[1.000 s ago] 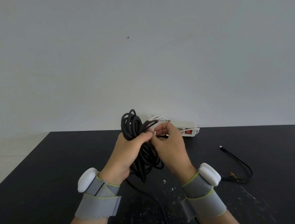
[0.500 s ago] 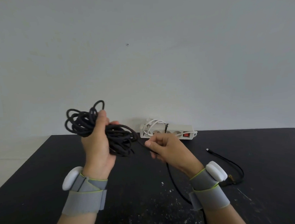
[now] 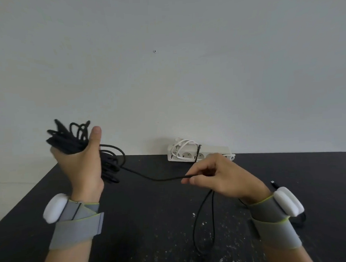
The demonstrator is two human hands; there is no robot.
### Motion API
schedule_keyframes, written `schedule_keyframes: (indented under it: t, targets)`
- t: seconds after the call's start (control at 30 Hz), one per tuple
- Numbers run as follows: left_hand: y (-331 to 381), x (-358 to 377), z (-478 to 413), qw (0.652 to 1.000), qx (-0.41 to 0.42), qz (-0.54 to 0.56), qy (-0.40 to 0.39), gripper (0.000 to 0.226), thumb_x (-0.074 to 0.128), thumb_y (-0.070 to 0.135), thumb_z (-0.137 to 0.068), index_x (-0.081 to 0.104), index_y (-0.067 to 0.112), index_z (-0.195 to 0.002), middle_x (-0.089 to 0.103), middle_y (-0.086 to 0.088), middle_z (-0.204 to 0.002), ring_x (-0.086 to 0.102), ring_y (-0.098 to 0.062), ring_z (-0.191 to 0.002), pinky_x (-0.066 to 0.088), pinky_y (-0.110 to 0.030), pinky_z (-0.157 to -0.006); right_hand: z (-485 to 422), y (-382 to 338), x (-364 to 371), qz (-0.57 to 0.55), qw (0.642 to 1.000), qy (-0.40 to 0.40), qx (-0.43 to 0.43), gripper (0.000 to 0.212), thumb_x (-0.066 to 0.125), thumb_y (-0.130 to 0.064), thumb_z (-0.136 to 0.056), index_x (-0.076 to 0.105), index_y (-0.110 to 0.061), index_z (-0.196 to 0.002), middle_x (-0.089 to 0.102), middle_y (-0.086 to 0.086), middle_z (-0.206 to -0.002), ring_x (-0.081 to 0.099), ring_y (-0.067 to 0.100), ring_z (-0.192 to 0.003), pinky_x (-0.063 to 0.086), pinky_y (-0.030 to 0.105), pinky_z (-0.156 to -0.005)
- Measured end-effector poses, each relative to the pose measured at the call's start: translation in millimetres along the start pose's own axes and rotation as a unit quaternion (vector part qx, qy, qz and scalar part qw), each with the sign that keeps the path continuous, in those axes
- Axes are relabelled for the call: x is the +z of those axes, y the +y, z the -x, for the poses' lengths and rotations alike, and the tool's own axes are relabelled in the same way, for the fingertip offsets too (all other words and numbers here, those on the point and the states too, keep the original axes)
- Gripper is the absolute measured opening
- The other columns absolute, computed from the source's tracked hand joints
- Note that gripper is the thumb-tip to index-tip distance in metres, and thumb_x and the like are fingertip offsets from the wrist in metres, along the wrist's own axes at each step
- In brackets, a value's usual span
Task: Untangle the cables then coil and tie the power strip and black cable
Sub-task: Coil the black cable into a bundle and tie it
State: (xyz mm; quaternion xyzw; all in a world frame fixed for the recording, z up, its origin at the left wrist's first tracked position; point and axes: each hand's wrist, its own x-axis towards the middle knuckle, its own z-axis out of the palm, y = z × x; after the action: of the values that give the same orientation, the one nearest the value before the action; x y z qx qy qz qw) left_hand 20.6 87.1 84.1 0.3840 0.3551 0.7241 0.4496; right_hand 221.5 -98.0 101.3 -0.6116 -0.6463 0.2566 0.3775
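My left hand (image 3: 84,166) is raised at the left and grips a bundle of the black cable (image 3: 69,140), with loops sticking out above and hanging below the palm. A single strand runs from that bundle rightwards to my right hand (image 3: 219,176), which pinches it between thumb and fingers. Below my right hand a loose loop of the cable hangs down to the table. The white power strip (image 3: 210,152) lies at the table's far edge against the wall, its white cord coiled on top and bound with a dark tie.
The black table (image 3: 152,221) is speckled with pale flecks near the front. A black cable end with a small connector (image 3: 274,184) lies on the table behind my right wrist. Grey straps with white pods wrap both wrists. A plain wall stands behind.
My hands have moved apart: the left carried the bundle up and left, the right slid along the strand to the right, drawing it out between them.
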Motion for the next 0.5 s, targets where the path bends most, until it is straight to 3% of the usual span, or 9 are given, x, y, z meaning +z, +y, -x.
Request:
schedule_keyframes:
  t: [0.07, 0.13, 0.23, 0.3, 0.37, 0.43, 0.5]
  targets:
    - [0.5, 5.2, 8.6, 0.998, -0.001, -0.024, -0.059, 0.056, 0.078, 0.036, -0.074, 0.047, 0.016, -0.117, 0.064, 0.004, -0.103, 0.067, -0.003, -0.077, 0.055, -0.022, -0.07, 3.7, -13.8, 1.5, -0.02, 0.999, 0.005, -0.036, 0.019, 0.06, -0.021, -0.08, 0.076, -0.031, -0.078, 0.065, 0.01, -0.068, 0.047, 0.026, -0.061, 0.034, 0.028, -0.059]
    - [1.7, 10.9, 22.0, 0.986, -0.01, -0.055, -0.157, 0.05, 0.075, 0.046, -0.072, 0.055, 0.017, -0.107, 0.064, 0.011, -0.085, 0.061, 0.007, -0.057, 0.049, -0.013, -0.054, 6.2, -24.6, 3.7, -0.046, 0.995, 0.025, -0.08, 0.021, 0.058, -0.019, -0.081, 0.076, -0.03, -0.079, 0.067, 0.014, -0.074, 0.049, 0.026, -0.065, 0.036, 0.031, -0.061]
    - [4.0, 19.4, 49.9, 0.943, -0.042, -0.09, -0.317, 0.054, 0.066, 0.064, -0.055, 0.064, 0.023, -0.09, 0.068, 0.01, -0.068, 0.06, -0.005, -0.055, 0.049, -0.019, -0.051, 5.4, -31.2, 7.2, -0.068, 0.986, 0.087, -0.124, 0.021, 0.056, -0.018, -0.087, 0.074, -0.027, -0.083, 0.071, 0.011, -0.082, 0.061, 0.027, -0.077, 0.045, 0.036, -0.07]
    - [5.4, 23.4, 67.0, 0.903, -0.046, -0.11, -0.413, 0.063, 0.063, 0.074, -0.056, 0.065, 0.02, -0.09, 0.067, 0.007, -0.063, 0.059, -0.01, -0.055, 0.047, -0.021, -0.051, 2.0, -30.8, 9.4, -0.064, 0.978, 0.141, -0.14, 0.016, 0.057, -0.015, -0.091, 0.073, -0.017, -0.087, 0.071, 0.004, -0.081, 0.064, 0.015, -0.079, 0.048, 0.026, -0.072]
    - [5.7, 26.5, 80.9, 0.852, -0.074, -0.103, -0.507, 0.083, 0.055, 0.085, -0.053, 0.065, 0.016, -0.098, 0.067, 0.008, -0.06, 0.06, -0.007, -0.05, 0.045, -0.016, -0.047, -1.3, -28.2, 10.8, -0.071, 0.967, 0.199, -0.143, 0.01, 0.061, -0.009, -0.09, 0.071, -0.008, -0.088, 0.068, 0.004, -0.074, 0.059, 0.009, -0.069, 0.045, 0.019, -0.068]
    - [5.2, 29.1, 91.2, 0.797, -0.122, -0.062, -0.588, 0.101, 0.057, 0.089, -0.047, 0.061, 0.008, -0.108, 0.066, 0.003, -0.063, 0.058, -0.01, -0.046, 0.044, -0.018, -0.044, -3.9, -25.0, 12.5, -0.091, 0.953, 0.255, -0.135, 0.005, 0.067, -0.009, -0.086, 0.072, -0.007, -0.084, 0.056, 0.005, -0.061, 0.047, 0.014, -0.058, 0.043, 0.021, -0.061]
    - [7.8, 30.1, 94.4, 0.753, -0.157, -0.026, -0.639, 0.1, 0.068, 0.082, -0.043, 0.056, 0.007, -0.108, 0.063, 0.003, -0.067, 0.057, -0.01, -0.048, 0.045, -0.021, -0.048, -4.9, -22.4, 11.9, -0.125, 0.939, 0.298, -0.122, 0.002, 0.074, -0.012, -0.08, 0.073, -0.01, -0.078, 0.047, -0.004, -0.054, 0.042, 0.01, -0.056, 0.042, 0.024, -0.057]
